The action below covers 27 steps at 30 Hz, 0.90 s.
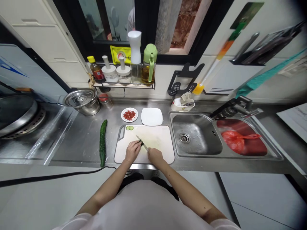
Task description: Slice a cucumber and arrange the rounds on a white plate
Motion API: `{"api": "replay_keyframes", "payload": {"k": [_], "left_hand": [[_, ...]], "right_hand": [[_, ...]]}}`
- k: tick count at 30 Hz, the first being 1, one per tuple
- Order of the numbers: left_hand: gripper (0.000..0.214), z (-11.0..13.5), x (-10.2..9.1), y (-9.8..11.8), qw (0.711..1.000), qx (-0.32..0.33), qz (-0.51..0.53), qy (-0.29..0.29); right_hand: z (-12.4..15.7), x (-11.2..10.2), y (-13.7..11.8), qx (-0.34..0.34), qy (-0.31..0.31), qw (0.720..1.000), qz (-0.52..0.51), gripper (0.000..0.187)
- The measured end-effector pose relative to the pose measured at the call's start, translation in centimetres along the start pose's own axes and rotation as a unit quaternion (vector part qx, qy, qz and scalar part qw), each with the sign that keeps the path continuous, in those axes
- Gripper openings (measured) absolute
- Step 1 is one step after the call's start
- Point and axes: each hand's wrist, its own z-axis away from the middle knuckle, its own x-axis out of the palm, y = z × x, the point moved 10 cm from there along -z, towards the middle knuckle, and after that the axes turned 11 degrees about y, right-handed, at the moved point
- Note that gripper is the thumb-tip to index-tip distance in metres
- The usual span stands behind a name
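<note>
A white cutting board point(158, 135) lies on the steel counter in front of me. My left hand point(132, 151) is curled over a small dark green cucumber piece point(142, 142) on the board. My right hand point(155, 156) is closed on the handle of a knife point(141, 142), whose blade points up and left across that piece. Two cucumber slices point(129, 128) rest at the board's far left corner. A whole cucumber point(103, 142) lies on the counter to the left of the board.
Behind the board stand a small plate of red chopped chilli point(129, 115) and an empty white square plate point(152, 116). A double sink point(196, 134) is to the right, with a red bag point(236, 140) in its far basin. A steel pot point(82, 101), stove and condiment shelf are at the left and back.
</note>
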Motion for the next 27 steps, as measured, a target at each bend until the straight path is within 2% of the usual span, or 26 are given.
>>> {"api": "replay_keyframes", "payload": {"k": [9, 14, 22, 27], "left_hand": [[0.025, -0.1, -0.1, 0.0, 1.000, -0.006, -0.002, 0.011], [0.025, -0.1, -0.2, 0.0, 1.000, -0.006, -0.003, 0.018], [0.025, 0.2, -0.1, -0.5, 1.000, -0.004, -0.004, 0.023], [0.024, 0.2, -0.1, -0.2, 1.000, -0.008, -0.006, 0.018]], "right_hand": [[1.8, 0.4, 1.3, 0.007, -0.003, 1.000, 0.000, 0.028], [0.7, 0.0, 0.5, 0.012, -0.017, 1.000, -0.002, 0.029], [-2.1, -1.3, -2.0, -0.016, 0.004, 1.000, -0.015, 0.032], [-2.3, -1.5, -2.2, -0.022, 0.016, 0.999, -0.018, 0.033]]}}
